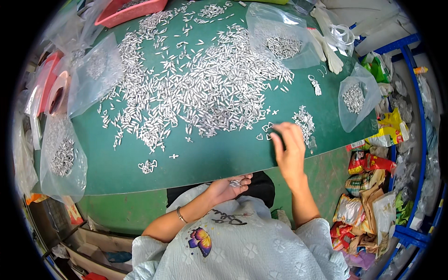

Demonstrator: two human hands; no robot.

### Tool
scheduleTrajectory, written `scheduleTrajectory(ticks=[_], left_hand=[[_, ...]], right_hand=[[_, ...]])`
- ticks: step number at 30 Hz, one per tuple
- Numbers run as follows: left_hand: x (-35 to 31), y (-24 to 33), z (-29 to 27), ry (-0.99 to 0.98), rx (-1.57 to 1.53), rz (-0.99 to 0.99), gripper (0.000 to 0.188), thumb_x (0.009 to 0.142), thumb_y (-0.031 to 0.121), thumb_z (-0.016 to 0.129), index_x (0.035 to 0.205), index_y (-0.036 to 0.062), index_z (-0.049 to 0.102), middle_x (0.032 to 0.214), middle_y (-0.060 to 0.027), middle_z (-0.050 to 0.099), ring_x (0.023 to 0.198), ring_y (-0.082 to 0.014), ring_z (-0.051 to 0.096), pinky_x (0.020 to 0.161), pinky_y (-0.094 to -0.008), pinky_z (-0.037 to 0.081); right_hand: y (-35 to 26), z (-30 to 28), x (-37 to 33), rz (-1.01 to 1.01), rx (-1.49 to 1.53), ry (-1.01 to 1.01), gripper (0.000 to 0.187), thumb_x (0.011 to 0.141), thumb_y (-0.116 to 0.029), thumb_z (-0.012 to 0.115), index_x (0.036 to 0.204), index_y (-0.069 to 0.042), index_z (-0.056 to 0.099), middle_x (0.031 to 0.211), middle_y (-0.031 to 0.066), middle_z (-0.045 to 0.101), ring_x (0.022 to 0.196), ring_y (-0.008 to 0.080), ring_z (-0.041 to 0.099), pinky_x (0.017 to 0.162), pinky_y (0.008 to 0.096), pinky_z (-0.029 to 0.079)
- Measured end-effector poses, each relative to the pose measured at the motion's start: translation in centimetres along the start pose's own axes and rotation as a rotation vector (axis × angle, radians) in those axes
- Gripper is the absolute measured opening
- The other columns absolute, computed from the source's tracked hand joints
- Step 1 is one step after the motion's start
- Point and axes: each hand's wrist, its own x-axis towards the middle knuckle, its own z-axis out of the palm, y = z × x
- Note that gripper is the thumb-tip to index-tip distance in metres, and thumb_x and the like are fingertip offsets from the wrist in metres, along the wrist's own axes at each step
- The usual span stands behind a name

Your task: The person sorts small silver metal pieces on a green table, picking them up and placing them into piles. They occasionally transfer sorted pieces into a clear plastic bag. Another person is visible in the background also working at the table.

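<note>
Small silver metal pieces [219, 79], mostly slim and pointed, lie in a wide loose heap on the green table [205, 163]. My left hand [224, 190] is just below the table's near edge, palm up, its fingers curled round several small silver pieces [235, 183]. Over the table's right front my right hand [291, 147] hovers, thumb and fingers apart, with nothing visible between them. Beside its thumb are open heart-shaped pieces [260, 136]. A small pile of silver pieces [304, 123] lies just beyond its fingers. Another cluster of hearts [147, 166] sits at the front left.
Clear plastic bags with metal pieces lie at the left [64, 158], far right [280, 42] and right edge [355, 98]. White gloves [326, 46] rest at the far right. A pink tray [133, 13] stands at the back. Blue shelving [410, 233] and colourful packages [354, 210] are right of the table.
</note>
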Motion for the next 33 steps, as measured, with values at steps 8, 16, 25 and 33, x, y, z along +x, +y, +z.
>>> scheduleTrajectory(ticks=[8, 16, 25, 33], left_hand=[[0.2, 0.0, -0.1, -0.027, -0.009, 0.011, 0.012, 0.089, 0.001, 0.059, 0.101, 0.0013, 0.057, 0.096, -0.0048, 0.055, 0.08, -0.0129, 0.053, 0.073, -0.0257, 0.047], [0.6, -0.9, -2.8, -0.064, -0.039, 0.003, 0.015, 0.091, 0.005, 0.057, 0.105, 0.0024, 0.06, 0.096, -0.0069, 0.063, 0.087, -0.0149, 0.059, 0.08, -0.0304, 0.048], [-1.1, -1.2, -5.0, 0.005, -0.074, 0.125, 0.022, 0.099, 0.016, 0.053, 0.119, 0.0075, 0.053, 0.112, -0.0086, 0.063, 0.104, -0.021, 0.064, 0.086, -0.0364, 0.057], [-1.3, -0.9, -6.3, 0.017, -0.067, 0.168, 0.022, 0.099, 0.016, 0.055, 0.119, 0.0081, 0.053, 0.111, -0.0077, 0.063, 0.1, -0.0198, 0.064, 0.084, -0.0358, 0.057]], right_hand=[[-1.8, 1.4, 0.0, 0.033, -0.07, -0.123, 0.03, 0.083, -0.007, 0.069, 0.11, 0.001, 0.06, 0.105, 0.0156, 0.054, 0.095, 0.0346, 0.055, 0.078, 0.0418, 0.048], [-5.7, 3.2, -2.3, -0.018, 0.151, -0.168, 0.025, 0.08, 0.004, 0.068, 0.105, 0.003, 0.062, 0.102, 0.0165, 0.055, 0.09, 0.0334, 0.058, 0.075, 0.039, 0.049], [-13.2, 10.4, -1.7, -0.418, 0.291, -0.318, 0.03, 0.078, -0.002, 0.07, 0.105, 0.004, 0.061, 0.105, 0.0151, 0.054, 0.09, 0.0322, 0.059, 0.076, 0.0389, 0.05], [-16.9, 12.5, 1.1, -0.348, 0.343, -0.244, 0.028, 0.083, -0.004, 0.066, 0.111, -0.001, 0.061, 0.107, 0.0149, 0.055, 0.093, 0.0326, 0.059, 0.079, 0.0394, 0.05]])
